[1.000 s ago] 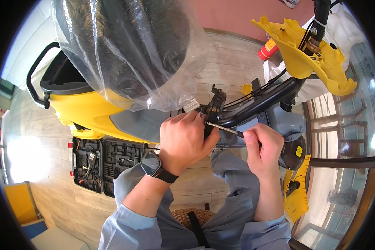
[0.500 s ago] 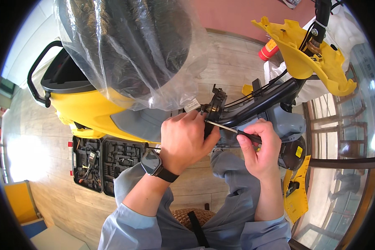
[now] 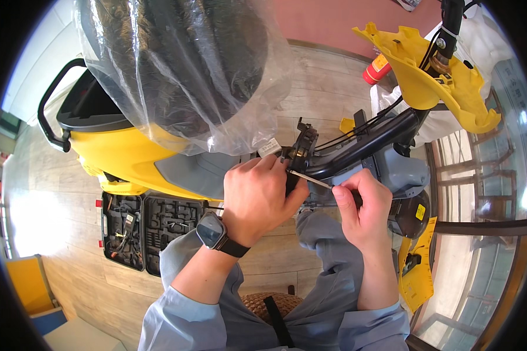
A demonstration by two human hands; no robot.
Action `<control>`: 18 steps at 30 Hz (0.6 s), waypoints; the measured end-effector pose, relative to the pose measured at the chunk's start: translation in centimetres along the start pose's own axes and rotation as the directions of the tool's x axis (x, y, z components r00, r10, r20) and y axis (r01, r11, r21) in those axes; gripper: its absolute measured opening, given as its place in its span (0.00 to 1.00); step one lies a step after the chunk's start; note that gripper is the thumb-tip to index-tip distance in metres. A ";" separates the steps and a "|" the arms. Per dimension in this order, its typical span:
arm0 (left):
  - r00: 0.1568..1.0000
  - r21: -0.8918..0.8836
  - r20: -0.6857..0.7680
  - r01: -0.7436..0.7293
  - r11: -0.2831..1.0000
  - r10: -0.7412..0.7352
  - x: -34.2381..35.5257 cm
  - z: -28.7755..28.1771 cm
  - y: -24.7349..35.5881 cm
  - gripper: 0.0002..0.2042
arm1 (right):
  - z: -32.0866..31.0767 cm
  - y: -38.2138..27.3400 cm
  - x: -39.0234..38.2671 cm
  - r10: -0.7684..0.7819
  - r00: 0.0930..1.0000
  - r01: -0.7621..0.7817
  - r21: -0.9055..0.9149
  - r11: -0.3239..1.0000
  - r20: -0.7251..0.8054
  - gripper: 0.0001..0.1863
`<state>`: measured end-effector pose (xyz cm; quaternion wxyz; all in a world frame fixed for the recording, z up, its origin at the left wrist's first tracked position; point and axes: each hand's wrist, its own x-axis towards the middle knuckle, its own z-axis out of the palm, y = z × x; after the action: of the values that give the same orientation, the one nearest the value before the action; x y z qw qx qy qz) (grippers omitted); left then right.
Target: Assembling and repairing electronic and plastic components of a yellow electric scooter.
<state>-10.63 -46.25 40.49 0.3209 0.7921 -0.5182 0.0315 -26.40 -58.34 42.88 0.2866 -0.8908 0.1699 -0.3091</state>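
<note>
My right hand is closed around the handle of a screwdriver, and the fingers hide most of that handle. Its thin metal shaft points left, with the tip at a black part beside my left hand. Fingers curled, my left hand grips this black part, whose lower portion is covered by the hand. Just above stands a dark metal bracket on the black tubular frame of a yellow scooter. Exactly where the tip sits is too small to tell.
A seat in clear plastic wrap bulges at upper left. An open black tool case lies on the floor. Yellow panels hang on the steering column and lie at right. A red extinguisher stands behind; glass doors border the right.
My right hand has turned on the screwdriver, and its fingers now cover more of the handle. The left hand has barely shifted and keeps its grip on the black part.
</note>
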 end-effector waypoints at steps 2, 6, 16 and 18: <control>1.000 -0.004 0.004 -0.002 1.000 0.002 0.0 0.2 0.1 0.14 | -0.1 0.0 0.0 -0.002 1.000 0.002 -0.016 1.000 0.009 0.12; 1.000 -0.041 0.000 0.001 0.999 -0.001 0.1 0.3 0.1 0.16 | -0.4 -0.3 0.0 0.066 0.997 -0.071 0.128 0.989 0.047 0.08; 1.000 -0.012 -0.006 -0.006 1.000 0.006 0.1 0.2 -0.2 0.14 | 0.0 -0.3 0.5 -0.114 0.993 0.113 -0.009 0.994 -0.025 0.07; 1.000 -0.005 -0.003 -0.006 1.000 0.006 0.0 0.2 -0.1 0.14 | 0.0 -0.4 0.6 -0.148 0.989 0.148 -0.034 0.988 -0.016 0.06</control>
<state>-10.62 -46.28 40.31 0.3237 0.7897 -0.5201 0.0322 -25.94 -58.34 43.39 0.2466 -0.9026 0.1110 -0.3351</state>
